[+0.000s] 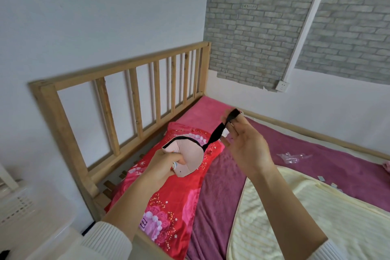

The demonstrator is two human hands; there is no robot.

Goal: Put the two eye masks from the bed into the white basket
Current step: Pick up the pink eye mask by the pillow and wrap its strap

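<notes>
Above the red pillow (168, 207), a pink eye mask (191, 154) is being gripped by the closed left hand (166, 164), partly covering it. Its black strap (217, 133) is being pinched by the right hand (247, 145). At the left edge, the white basket (14, 205) is being cut off and blurred.

Matt pink cloth eye mask (191, 155) with black elastic strap (217, 131), bare pale wood headboard (118, 99) showing knots, plush purple blanket (221, 186), glossy red pillowcase (168, 207), perforated white plastic basket (14, 205), crinkled clear wrapper (292, 157).
</notes>
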